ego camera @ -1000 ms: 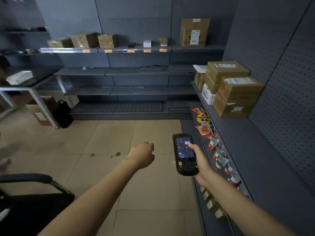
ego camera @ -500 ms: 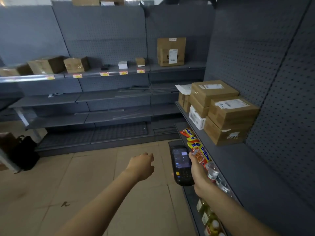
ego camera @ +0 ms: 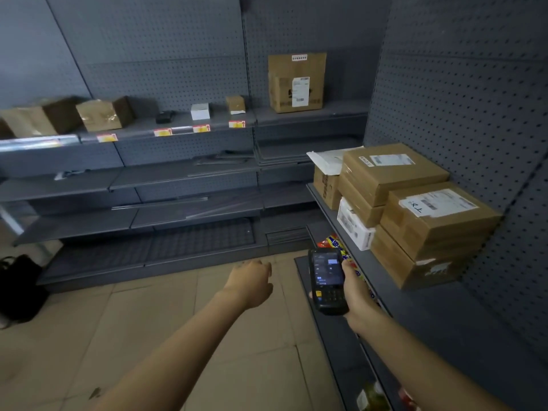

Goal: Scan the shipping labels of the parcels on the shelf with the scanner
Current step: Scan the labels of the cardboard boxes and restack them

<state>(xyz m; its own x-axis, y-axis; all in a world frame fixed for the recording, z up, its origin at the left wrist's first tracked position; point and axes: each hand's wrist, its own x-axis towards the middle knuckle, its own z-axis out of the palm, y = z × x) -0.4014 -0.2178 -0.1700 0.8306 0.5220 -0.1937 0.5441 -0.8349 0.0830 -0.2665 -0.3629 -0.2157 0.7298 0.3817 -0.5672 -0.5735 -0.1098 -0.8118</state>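
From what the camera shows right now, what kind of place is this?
Probably a shop used as a parcel pick-up point. Grey pegboard shelving with price tags on its edges, cardboard parcels bearing shipping labels, and snack packets on a lower shelf. The right hand holds a handheld scanner.

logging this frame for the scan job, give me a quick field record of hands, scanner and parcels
right hand: grips the scanner, screen lit, facing the person
left hand: held out over the floor, fingers loosely curled, holds nothing
right shelf: stacked parcels, top box and nearer box with labels facing up
back shelf: tall box, label on its front
scan state: scanner not aimed at any label
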